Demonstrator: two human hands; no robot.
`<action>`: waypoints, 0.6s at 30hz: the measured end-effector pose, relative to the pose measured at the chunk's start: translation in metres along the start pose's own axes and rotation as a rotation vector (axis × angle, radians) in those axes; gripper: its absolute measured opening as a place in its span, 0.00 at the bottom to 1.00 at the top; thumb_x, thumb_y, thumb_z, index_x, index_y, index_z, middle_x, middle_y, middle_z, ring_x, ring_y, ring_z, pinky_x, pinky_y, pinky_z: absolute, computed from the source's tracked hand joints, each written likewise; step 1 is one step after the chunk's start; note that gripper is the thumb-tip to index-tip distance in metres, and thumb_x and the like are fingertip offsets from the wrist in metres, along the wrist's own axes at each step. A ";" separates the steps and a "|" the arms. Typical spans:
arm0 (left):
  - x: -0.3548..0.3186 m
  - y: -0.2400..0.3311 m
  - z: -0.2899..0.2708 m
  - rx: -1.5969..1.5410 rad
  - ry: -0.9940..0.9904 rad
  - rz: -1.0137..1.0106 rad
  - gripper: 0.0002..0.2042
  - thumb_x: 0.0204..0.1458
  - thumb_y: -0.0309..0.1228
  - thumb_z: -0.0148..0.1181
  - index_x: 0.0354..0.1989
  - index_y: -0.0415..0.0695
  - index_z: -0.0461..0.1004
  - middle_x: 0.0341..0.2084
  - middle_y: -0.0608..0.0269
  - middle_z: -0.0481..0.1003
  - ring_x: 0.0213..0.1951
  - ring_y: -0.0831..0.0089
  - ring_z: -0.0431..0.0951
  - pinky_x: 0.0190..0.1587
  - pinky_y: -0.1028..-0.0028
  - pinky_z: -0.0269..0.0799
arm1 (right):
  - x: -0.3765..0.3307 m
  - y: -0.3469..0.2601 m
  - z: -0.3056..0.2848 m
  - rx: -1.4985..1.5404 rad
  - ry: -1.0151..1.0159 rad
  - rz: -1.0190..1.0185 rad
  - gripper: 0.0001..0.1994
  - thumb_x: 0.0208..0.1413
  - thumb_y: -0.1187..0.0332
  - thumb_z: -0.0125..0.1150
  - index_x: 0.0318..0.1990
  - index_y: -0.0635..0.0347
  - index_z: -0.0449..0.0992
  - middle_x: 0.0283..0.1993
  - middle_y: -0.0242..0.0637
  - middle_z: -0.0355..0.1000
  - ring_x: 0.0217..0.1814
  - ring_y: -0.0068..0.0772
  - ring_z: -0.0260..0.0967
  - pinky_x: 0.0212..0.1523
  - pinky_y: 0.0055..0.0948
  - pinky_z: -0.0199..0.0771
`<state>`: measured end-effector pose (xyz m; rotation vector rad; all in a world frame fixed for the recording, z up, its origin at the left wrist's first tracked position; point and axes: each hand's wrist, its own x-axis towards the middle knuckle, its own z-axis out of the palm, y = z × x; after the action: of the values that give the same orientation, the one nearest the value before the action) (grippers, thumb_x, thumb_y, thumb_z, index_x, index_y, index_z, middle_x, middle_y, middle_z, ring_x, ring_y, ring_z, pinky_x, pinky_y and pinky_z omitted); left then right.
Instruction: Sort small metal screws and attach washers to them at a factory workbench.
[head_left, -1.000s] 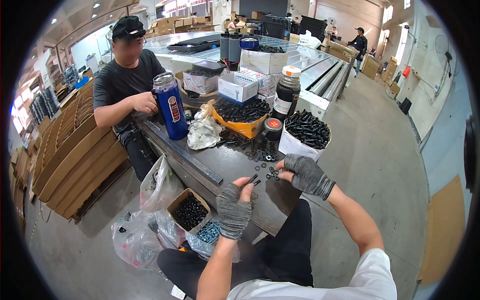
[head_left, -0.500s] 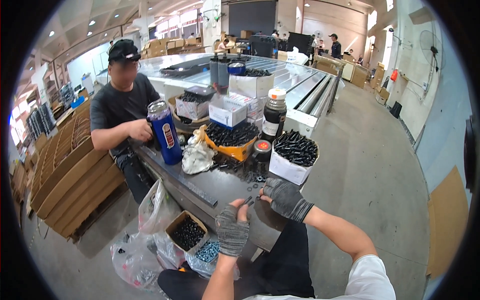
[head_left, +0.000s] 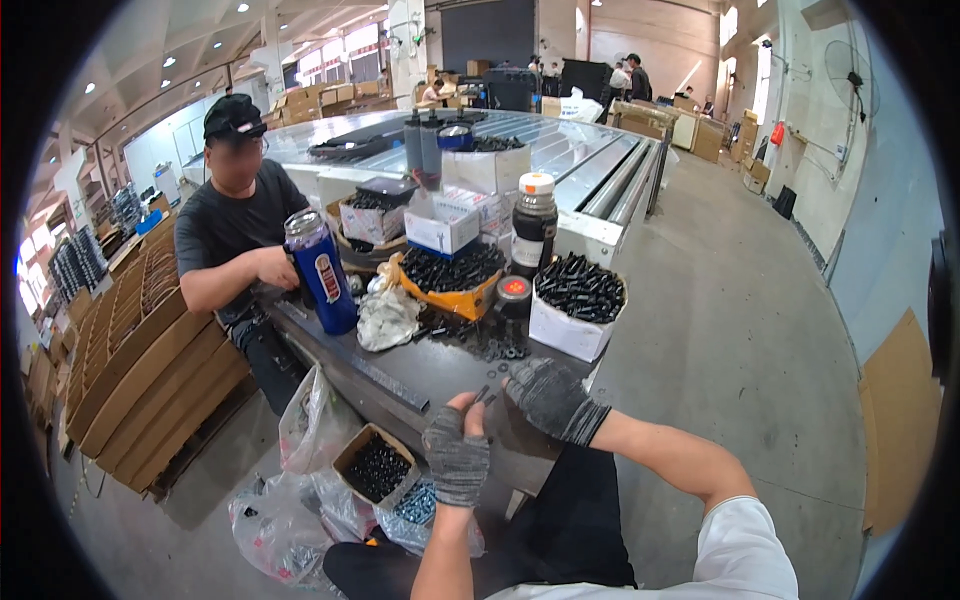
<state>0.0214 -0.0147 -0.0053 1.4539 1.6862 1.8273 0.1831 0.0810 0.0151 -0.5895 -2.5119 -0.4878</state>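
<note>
Clock centred between the hands, 12 away from wearer. Listed left to right.

10 o'clock: co-worker in black (head_left: pixel 240 215), one hand at a blue flask (head_left: pixel 333 300); flask carries an oval panel, white lettering on red-brown.
8 o'clock: carton of small black parts (head_left: pixel 378 468).
8 o'clock, nearer: left hand (head_left: pixel 458 448), grey fingerless glove, thumb and fingers pinching short dark rods (head_left: pixel 483 393), which point up toward the right hand.
11 o'clock: white-and-blue box (head_left: pixel 440 228), small print illegible, above orange bag of black bolts (head_left: pixel 450 300).
12 o'clock: loose washers (head_left: pixel 505 350); beyond, red-lidded jar (head_left: pixel 513 289), black flask (head_left: pixel 534 225), pale label, unreadable.
3 o'clock: right hand (head_left: pixel 550 398), fingers curled; cannot tell whether gripping.
1 o'clock: white box of black bolts (head_left: pixel 572 333).
</note>
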 end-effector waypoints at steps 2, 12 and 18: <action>0.005 0.003 0.001 -0.020 -0.010 -0.006 0.09 0.56 0.27 0.60 0.42 0.37 0.79 0.31 0.52 0.80 0.34 0.61 0.81 0.41 0.67 0.75 | 0.003 0.003 -0.004 0.036 0.058 -0.034 0.06 0.56 0.70 0.56 0.35 0.62 0.75 0.32 0.43 0.71 0.33 0.45 0.72 0.32 0.42 0.72; 0.004 0.007 0.004 -0.027 0.100 0.098 0.08 0.56 0.26 0.61 0.42 0.38 0.79 0.32 0.52 0.80 0.36 0.59 0.81 0.42 0.67 0.75 | 0.017 -0.013 -0.014 0.538 0.199 0.340 0.04 0.56 0.77 0.59 0.37 0.63 0.77 0.34 0.43 0.75 0.38 0.44 0.75 0.39 0.36 0.73; 0.004 0.005 -0.003 -0.143 0.123 -0.044 0.08 0.57 0.27 0.61 0.43 0.38 0.79 0.33 0.53 0.81 0.35 0.63 0.81 0.40 0.69 0.74 | 0.024 -0.038 -0.017 0.680 0.155 0.434 0.05 0.55 0.77 0.61 0.39 0.64 0.77 0.35 0.45 0.76 0.38 0.45 0.75 0.39 0.35 0.73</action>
<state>0.0194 -0.0149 0.0018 1.2616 1.5907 2.0049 0.1522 0.0486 0.0337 -0.7447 -2.1179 0.4489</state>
